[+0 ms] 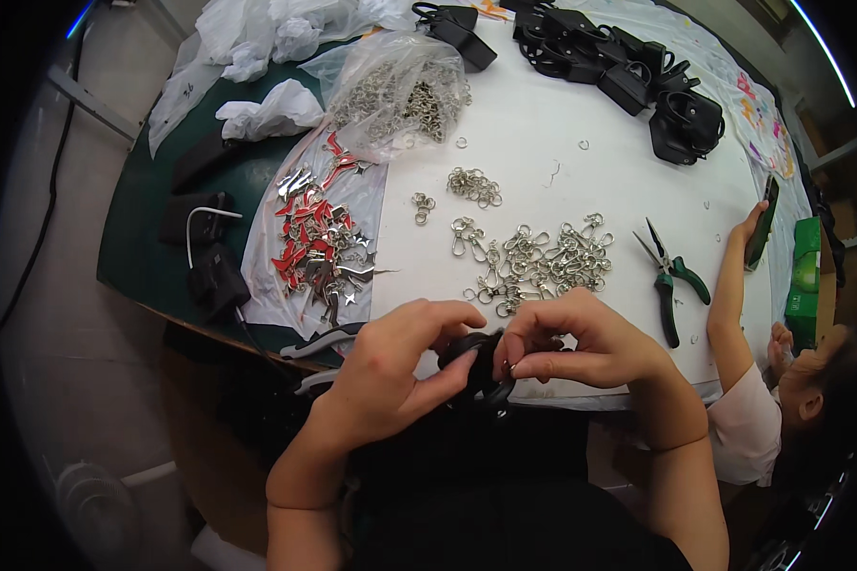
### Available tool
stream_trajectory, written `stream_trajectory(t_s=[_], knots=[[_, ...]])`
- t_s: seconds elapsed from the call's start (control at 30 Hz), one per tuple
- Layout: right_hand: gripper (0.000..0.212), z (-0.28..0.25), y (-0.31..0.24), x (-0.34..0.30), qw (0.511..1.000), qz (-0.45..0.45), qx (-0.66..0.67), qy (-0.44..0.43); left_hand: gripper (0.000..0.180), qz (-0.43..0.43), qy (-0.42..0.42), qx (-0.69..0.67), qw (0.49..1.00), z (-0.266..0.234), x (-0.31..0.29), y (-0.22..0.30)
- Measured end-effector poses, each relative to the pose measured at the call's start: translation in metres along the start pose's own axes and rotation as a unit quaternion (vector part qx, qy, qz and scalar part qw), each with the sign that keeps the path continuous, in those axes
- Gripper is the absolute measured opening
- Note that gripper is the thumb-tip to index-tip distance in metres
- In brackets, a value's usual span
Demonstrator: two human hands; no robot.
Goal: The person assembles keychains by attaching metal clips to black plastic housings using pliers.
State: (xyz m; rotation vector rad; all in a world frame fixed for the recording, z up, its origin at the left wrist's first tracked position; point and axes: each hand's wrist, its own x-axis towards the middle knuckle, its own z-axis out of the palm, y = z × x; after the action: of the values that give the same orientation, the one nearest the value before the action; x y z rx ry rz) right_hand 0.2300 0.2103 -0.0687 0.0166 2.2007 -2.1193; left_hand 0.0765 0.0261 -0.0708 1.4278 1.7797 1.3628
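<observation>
At the table's near edge, my left hand [390, 366] grips a small black strap-like item [481, 371], its fingers curled round it. On the right side of the same item, my right hand [586, 347] pinches with thumb and forefinger. What lies between those fingertips is too small to make out. Grey-and-black tool handles [314, 344] stick out beside my left hand; whether it touches them I cannot tell. Beyond my hands lies a loose pile of silver swivel clasps [533, 262]. Pliers [671, 285] with green and black handles lie right of the pile, jaws apart.
Red and silver metal charms [319, 238] lie on plastic at left. Behind them sits a clear bag of metal hardware [400, 90]. Several small black bags [628, 71] are heaped far right. Another person's arm [730, 295] rests at the right edge, holding a phone [764, 224].
</observation>
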Motion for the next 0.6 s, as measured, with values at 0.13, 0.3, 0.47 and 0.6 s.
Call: stream_trajectory(t_s=[0.13, 0.3, 0.47, 0.6], knots=[[0.009, 0.003, 0.005, -0.001, 1.0, 0.01, 0.003, 0.003, 0.023, -0.038, 0.074, -0.138, 0.987, 0.025, -0.012, -0.015], [0.01, 0.01, 0.013, 0.005, 0.982, -0.069, 0.003, 0.177, 0.019, -0.042, 0.141, -0.126, 0.981, 0.042, -0.019, -0.019], [0.011, 0.001, 0.015, 0.004, 0.99, -0.073, -0.013, 0.117, 0.021, 0.024, 0.142, -0.073, 0.987, 0.039, -0.014, -0.021], [0.011, -0.001, 0.014, 0.004, 0.993, -0.048, 0.017, 0.109, 0.021, 0.015, 0.142, -0.08, 0.987, 0.04, -0.014, -0.02]])
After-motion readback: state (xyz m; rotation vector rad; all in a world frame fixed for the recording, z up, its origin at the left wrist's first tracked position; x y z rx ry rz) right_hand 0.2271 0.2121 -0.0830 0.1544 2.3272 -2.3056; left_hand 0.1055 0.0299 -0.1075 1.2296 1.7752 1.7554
